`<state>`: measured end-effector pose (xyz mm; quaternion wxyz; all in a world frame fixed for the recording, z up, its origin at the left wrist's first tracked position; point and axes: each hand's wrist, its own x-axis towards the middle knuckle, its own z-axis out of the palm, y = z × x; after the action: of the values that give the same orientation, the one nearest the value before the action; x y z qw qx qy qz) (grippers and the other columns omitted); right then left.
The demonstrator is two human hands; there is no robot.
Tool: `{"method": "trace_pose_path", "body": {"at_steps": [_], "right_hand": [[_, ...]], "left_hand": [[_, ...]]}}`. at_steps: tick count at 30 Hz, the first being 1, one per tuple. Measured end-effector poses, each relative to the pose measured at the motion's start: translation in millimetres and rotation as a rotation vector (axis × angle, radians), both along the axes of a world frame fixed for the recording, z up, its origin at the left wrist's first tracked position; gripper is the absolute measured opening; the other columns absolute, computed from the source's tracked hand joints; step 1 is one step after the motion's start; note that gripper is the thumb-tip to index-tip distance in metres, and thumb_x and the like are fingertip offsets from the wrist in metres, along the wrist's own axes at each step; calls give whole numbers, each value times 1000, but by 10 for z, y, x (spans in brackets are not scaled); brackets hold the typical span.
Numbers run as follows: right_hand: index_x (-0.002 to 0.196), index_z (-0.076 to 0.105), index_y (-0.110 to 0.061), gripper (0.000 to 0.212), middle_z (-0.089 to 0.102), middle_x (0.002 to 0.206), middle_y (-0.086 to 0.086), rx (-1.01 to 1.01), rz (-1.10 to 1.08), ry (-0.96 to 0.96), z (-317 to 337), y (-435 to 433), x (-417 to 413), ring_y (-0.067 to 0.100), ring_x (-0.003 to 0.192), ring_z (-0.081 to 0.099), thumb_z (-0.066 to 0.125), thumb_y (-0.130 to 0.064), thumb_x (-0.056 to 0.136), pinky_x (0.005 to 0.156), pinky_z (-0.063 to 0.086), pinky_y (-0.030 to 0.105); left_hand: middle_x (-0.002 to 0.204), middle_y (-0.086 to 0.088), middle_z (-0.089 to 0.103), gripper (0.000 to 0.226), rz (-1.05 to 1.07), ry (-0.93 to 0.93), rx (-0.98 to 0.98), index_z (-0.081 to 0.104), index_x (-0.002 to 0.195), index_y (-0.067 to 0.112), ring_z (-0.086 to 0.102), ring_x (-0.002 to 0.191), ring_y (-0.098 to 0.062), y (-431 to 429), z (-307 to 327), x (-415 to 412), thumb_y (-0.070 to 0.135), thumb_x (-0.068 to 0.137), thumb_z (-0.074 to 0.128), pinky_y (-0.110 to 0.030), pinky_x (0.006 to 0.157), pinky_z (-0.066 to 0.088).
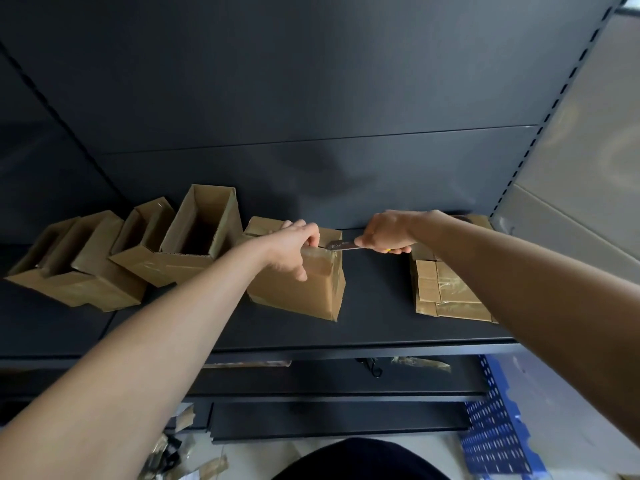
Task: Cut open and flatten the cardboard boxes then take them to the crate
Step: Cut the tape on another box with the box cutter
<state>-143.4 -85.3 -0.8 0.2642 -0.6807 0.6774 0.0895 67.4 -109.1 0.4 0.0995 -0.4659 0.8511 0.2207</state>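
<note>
A taped brown cardboard box (298, 292) stands in the middle of the dark shelf (374, 327). My left hand (294, 247) grips its top edge, thumb down the front face. My right hand (384, 233) holds a utility knife (341, 244) whose blade touches the tape at the box's top right corner. Several opened boxes (194, 244) stand in a row to the left. A stack of flattened cardboard (446, 289) lies on the shelf to the right, partly hidden by my right arm.
A dark back panel (311, 98) rises behind the shelf, with a slotted upright (540, 126) at right. A blue perforated crate (495, 427) sits on the floor at lower right. Tape scraps (180, 455) litter the floor at lower left. Lower shelves lie beneath.
</note>
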Motion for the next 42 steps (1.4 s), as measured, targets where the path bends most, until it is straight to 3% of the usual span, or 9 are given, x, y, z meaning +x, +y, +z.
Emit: {"method": "trace_pose_path", "body": {"at_steps": [5,10,15,20,24,26,31,36,42], "right_hand": [[65,51,-11,48,53,59,6,27,21,10,-51,-55,29,21,48,48,39,-48,95,59,42,28],[62,46,-12,48,46,53,2,137,-29,-78,12,-65,-24,17,44,39,42,-43,98,50,35,25],[59,51,-13,51,53,54,5,8,37,60,-28,-138,6,22,46,47,41,-50,93,61,43,29],[58,46,-13,50,45,50,2,147,-3,-27,32,-131,-40,17,41,38,43,-44,96,50,34,24],[61,52,-12,51,53,55,5,-8,77,84,-20,-143,56,21,46,49,42,-51,93,57,42,27],[63,51,-12,52,54,55,5,12,81,49,-53,-135,76,22,47,48,41,-52,94,60,43,29],[60,47,-11,50,45,48,2,188,-1,-81,-7,-67,-27,17,37,37,44,-44,97,50,33,27],[59,46,-12,51,45,43,0,142,-34,-137,-106,31,32,17,36,38,41,-44,98,56,37,29],[60,48,-9,51,47,41,0,246,-69,-220,-78,207,-123,15,32,40,43,-41,99,55,37,29]], "left_hand": [[116,3,39,50,-36,3,45,41,106,25,39,106,-16,-18,37,10,10,75,77,-29,80,39],[117,3,40,52,-69,-24,65,42,109,23,39,105,-16,-53,60,-20,9,74,78,-31,81,40],[116,3,41,53,-63,-16,75,43,108,24,42,102,-16,-76,54,-34,8,73,79,-31,80,44],[112,5,41,52,-80,-7,86,44,108,23,41,98,-13,-99,82,-36,8,73,79,-25,71,40],[108,5,41,52,-70,7,94,44,106,22,41,90,-10,-87,66,-32,6,71,80,-21,64,40],[107,6,41,52,-59,23,107,45,105,24,41,88,-8,-96,51,-9,6,71,80,-22,65,40],[112,4,45,52,-72,32,99,45,103,25,46,98,-15,-118,37,2,7,70,81,-25,70,44],[111,3,46,51,-77,32,84,45,101,24,46,101,-18,-106,34,-15,5,70,81,-27,73,42],[114,3,42,50,7,70,77,43,107,23,46,102,-20,-151,23,47,9,74,78,-27,71,41]]}}
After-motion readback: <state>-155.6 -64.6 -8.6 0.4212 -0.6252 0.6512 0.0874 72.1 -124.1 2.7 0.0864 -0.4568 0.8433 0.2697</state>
